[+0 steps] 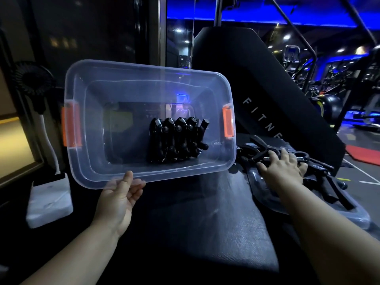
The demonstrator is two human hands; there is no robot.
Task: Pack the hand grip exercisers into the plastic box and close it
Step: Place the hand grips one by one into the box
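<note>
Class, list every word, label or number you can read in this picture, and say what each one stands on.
"FITNE": white letters on the black slanted pad; the word runs out of sight below.
Blue lit sign seen through the plastic box: too blurred to read.
The box itself, its orange latches and the hand grip exercisers: no readable text.

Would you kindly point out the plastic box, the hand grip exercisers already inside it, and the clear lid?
plastic box (pixel 185 170), head view, on its near rim.
hand grip exercisers (pixel 176 138), head view, on the middle of the packed row.
lid (pixel 357 219), head view, on its bare near corner.
</note>
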